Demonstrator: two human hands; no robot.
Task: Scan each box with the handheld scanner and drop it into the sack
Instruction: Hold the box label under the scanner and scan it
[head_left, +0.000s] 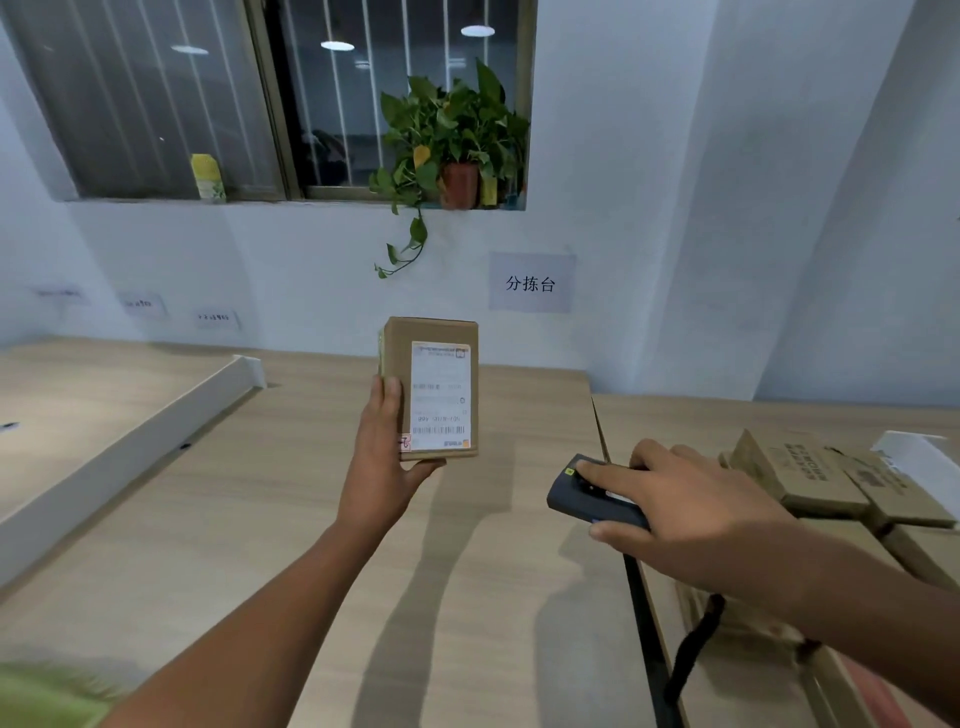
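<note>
The left hand (384, 457) holds a brown cardboard box (400, 353) upright in the air above the wooden desk (249, 519); its thumb lies up the box's front left edge and its fingers curl under and behind the bottom, so the grip is firm; the white label (440, 395) with its barcode faces the camera. To the right and a little lower, well apart from the box, the right hand (696, 504) grips a dark grey scanner (587, 499); the forefinger rests straight along its top, the thumb presses its near side, the other fingers wrap the far side; the scanner's nose points left and away; a black cord (691, 654) hangs down below the wrist. Behind that hand, several cartons (821, 478) lie piled on the desk's right part. A white divider (130, 457) crosses the desk at the left; on the wall hangs a paper sign (531, 283); a potted plant (452, 135) stands on the windowsill (311, 201).
</note>
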